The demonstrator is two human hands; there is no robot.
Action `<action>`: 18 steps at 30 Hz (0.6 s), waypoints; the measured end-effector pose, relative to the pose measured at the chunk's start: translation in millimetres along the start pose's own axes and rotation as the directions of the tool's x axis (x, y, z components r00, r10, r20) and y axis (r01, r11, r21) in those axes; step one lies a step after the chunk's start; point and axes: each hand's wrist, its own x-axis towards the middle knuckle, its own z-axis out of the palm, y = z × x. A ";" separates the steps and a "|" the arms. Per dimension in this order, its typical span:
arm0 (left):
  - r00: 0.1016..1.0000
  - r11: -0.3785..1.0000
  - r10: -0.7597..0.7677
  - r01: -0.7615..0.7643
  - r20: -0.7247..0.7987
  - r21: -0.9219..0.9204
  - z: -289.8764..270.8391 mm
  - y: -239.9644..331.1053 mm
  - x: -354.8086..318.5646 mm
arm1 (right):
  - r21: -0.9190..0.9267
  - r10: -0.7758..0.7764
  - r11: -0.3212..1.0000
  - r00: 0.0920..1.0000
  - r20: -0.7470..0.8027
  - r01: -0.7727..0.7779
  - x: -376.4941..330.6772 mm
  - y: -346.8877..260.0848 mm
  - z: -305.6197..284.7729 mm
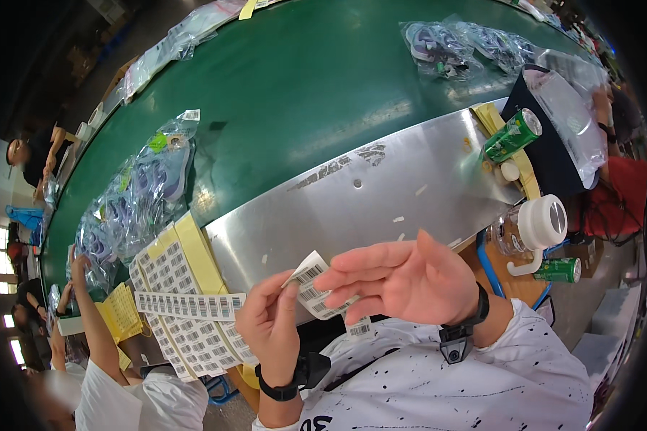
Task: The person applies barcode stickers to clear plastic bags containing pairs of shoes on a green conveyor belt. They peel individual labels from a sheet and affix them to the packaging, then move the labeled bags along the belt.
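My left hand (272, 323) pinches a short strip of white barcode labels (310, 287) between thumb and fingers, just past the near edge of the metal ledge. Beside it, my right hand (417, 284) is held palm up with its fingers stretched out toward the strip. The fingertips overlap the strip's right side; whether they touch it I cannot tell. The lower end of the strip hangs below the right fingers. Left of my left hand lie sheets of barcode labels (171, 269), with a loose label strip (187, 306) across them.
A metal ledge (323, 208) borders the green work surface (287, 93). Bagged shoes lie at left (147, 179) and far right (446, 47). At right are a green can (512, 136), a clear jug (507, 231) and a dark bin (546, 136). A co-worker in white (144, 402) reaches in from the left.
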 end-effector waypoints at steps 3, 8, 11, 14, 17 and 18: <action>1.000 1.000 -0.021 0.021 -0.002 -0.008 4.6 12.2 -1.7 | -0.095 -0.037 0.995 0.998 -0.042 0.033 0.5 1.5 -2.4; 0.991 0.993 0.094 -0.100 0.090 0.068 4.4 10.1 -1.9 | -0.474 -0.262 0.868 0.947 -0.184 0.148 3.6 2.1 -15.1; 0.992 0.996 0.084 -0.086 0.096 0.016 5.8 11.0 -2.6 | -0.604 -0.385 0.774 0.898 -0.210 0.190 7.3 7.9 -15.4; 0.994 0.999 0.034 -0.030 0.102 -0.037 6.8 13.2 -4.2 | -0.900 -0.560 0.401 0.823 -0.092 0.173 10.3 10.6 -11.4; 0.994 0.999 0.037 -0.035 0.098 -0.023 7.6 13.3 -5.2 | -0.985 -0.533 -0.117 0.828 0.171 0.128 17.8 7.4 -3.7; 0.994 0.999 0.045 -0.044 0.095 -0.011 7.6 13.0 -5.0 | -0.974 -0.529 -0.169 0.820 0.219 0.152 19.6 7.5 -5.6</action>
